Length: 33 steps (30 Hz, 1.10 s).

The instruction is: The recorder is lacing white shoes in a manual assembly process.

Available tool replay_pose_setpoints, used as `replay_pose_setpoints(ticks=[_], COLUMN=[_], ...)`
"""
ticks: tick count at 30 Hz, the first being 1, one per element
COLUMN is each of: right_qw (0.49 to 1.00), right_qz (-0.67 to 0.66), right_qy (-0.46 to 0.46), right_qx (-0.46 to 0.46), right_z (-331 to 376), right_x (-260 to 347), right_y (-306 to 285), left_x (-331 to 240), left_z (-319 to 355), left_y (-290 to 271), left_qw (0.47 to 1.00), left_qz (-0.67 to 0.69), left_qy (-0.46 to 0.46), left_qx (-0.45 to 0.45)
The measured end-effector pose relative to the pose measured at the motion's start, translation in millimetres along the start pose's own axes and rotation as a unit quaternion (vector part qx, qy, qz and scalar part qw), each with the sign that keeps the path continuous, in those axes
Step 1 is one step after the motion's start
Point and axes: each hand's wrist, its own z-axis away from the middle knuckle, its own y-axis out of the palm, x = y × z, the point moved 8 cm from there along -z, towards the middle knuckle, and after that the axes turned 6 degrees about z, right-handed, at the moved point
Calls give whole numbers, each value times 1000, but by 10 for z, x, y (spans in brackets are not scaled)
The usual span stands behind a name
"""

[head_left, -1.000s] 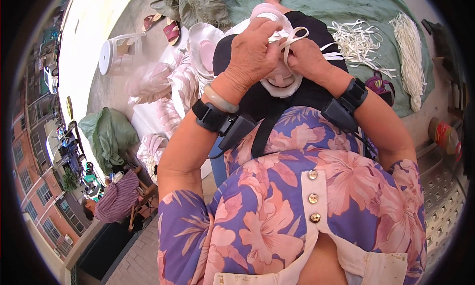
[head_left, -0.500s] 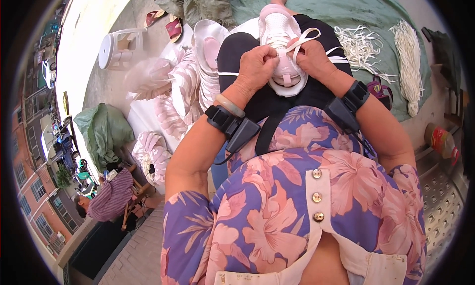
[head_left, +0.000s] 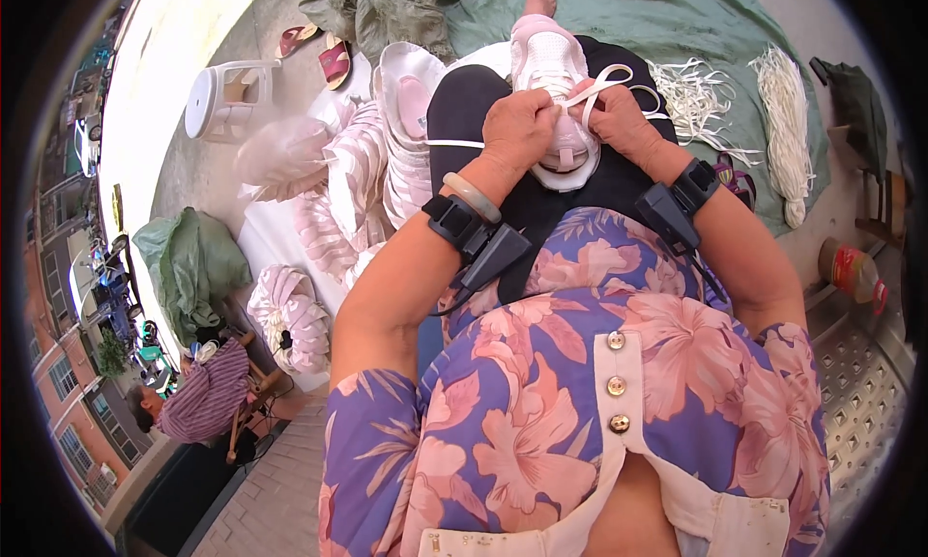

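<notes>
A pink and white sneaker upper (head_left: 549,50) rests on my lap between my knees, toe end away from me. A white shoelace (head_left: 597,85) runs through its eyelets and loops up by my right fingers. My left hand (head_left: 519,124) is closed at the upper's left eyelet side, pinching the lace; one end trails left across my dark trouser leg. My right hand (head_left: 620,119) is closed on the lace too, holding the loop just over the tongue. My fingertips hide the exact eyelet between them.
Stacks of pink and white uppers (head_left: 353,161) lie to my left, near a white stool (head_left: 230,100) and red slippers (head_left: 335,62). Loose laces (head_left: 698,98) and a lace bundle (head_left: 783,122) lie right on a green cloth (head_left: 677,11). A person (head_left: 208,393) sits at lower left.
My left hand has shifted slightly right, closer to my right hand. The lace loop has risen a little to the right, and the whole view has shifted slightly.
</notes>
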Motion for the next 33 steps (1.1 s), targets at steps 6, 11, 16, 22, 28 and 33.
replay_pose_setpoints(ticks=[6, 11, 16, 22, 28, 33], right_qw=[996, 979, 949, 925, 971, 767], right_qz=[-81, -202, -308, -365, 88, 638], right_qy=[-14, -13, -25, 45, 206, 64], right_qx=[-25, -34, 67, 93, 86, -5], right_z=[112, 200, 300, 545, 731, 642], right_x=[86, 391, 496, 286, -209, -355], right_y=[-145, -320, -492, -843, -1176, -1104], left_x=[339, 695, 1870, 1821, 162, -277], left_z=[155, 542, 1211, 987, 320, 231], left_y=[-331, -1648, -2781, -2318, -1106, -465], left_qw=[961, 969, 871, 832, 957, 944], left_qz=[246, -116, -422, -485, -222, -200], left_qy=[-128, 63, -106, -249, 173, 255], left_qx=[15, -208, -228, -106, -67, 61])
